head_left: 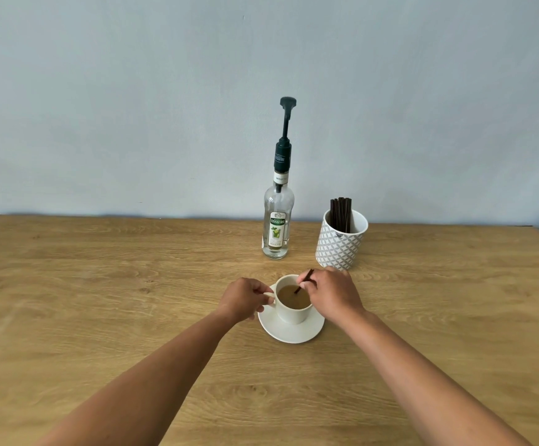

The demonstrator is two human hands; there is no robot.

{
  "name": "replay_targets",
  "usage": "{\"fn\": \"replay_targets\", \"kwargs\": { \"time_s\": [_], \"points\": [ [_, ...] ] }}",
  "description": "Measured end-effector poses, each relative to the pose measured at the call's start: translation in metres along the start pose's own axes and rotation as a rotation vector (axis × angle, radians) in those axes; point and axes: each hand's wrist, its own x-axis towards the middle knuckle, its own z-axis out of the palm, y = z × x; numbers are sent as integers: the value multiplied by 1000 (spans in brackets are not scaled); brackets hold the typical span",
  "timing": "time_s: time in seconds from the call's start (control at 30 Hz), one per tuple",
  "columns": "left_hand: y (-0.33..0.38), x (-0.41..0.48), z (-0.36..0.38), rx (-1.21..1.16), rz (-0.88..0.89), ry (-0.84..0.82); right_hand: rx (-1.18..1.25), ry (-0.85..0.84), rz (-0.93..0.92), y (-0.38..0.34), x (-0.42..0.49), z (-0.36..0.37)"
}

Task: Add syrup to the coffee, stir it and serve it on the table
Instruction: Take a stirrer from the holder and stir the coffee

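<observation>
A white cup (293,312) full of light brown coffee (292,297) stands on a white saucer (289,333) in the middle of the wooden table (100,284). My left hand (244,299) pinches the cup's handle on its left side. My right hand (332,292) pinches a dark brown stir stick (305,280), tilted, with its lower end dipped in the coffee. Behind the cup stands a clear syrup bottle (277,220) with a dark green pump on top, upright.
A patterned grey-and-white pot (340,244) holding several dark stir sticks (341,214) stands to the right of the bottle, just behind my right hand. A pale wall runs along the table's far edge.
</observation>
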Motion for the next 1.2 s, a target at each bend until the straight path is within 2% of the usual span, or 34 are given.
{"fn": "replay_targets", "kwargs": {
  "time_s": [0.13, 0.4, 0.73, 1.03, 1.2],
  "points": [
    [-1, 1, 0, -2, -2, 2, -27, -23, 5, 5, -2, -4],
    [-1, 1, 0, 8, 8, 5, 171, -58, 28, -7, -3, 3],
    [-1, 1, 0, 16, 20, -1, -54, -23, 25, -1, -2, -4],
    [0, 0, 1, 9, 12, 3, 193, -76, 38, -8, -5, 2],
    [-1, 1, 1, 12, 11, 3, 35, -56, 41, -7, -3, 0]
  ]
}}
